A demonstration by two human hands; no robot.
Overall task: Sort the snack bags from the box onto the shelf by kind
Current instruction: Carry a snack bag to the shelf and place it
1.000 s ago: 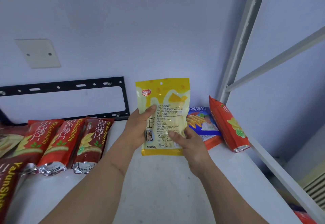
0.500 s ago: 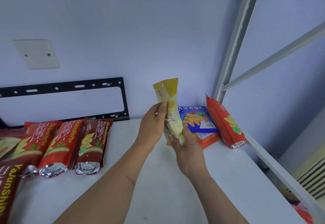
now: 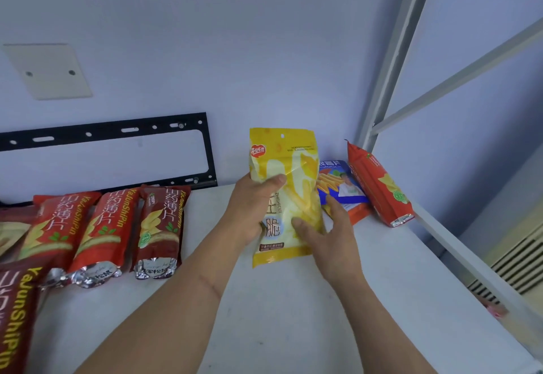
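Note:
A yellow snack bag (image 3: 289,165) stands upright over the white shelf (image 3: 279,300), its printed front facing me. My left hand (image 3: 249,209) grips its left side, thumb across the front. My right hand (image 3: 326,232) holds its lower right edge, thumb on the front and fingers behind. To the right, a blue snack bag (image 3: 342,185) leans at the back wall, partly hidden by the yellow bag, and an orange-red snack bag (image 3: 379,185) stands on edge next to it. Several red snack bags (image 3: 100,226) lie side by side on the shelf's left part.
A black metal bracket (image 3: 117,132) and a beige cover plate (image 3: 48,71) are fixed on the back wall. The grey shelf upright (image 3: 393,59) and its side rails (image 3: 458,244) bound the shelf on the right. A radiator grille (image 3: 517,265) shows beyond.
The yellow bag has been turned about its upright axis: its back label faced me, then its edge, now its printed front. It also shifted slightly right toward the blue bag.

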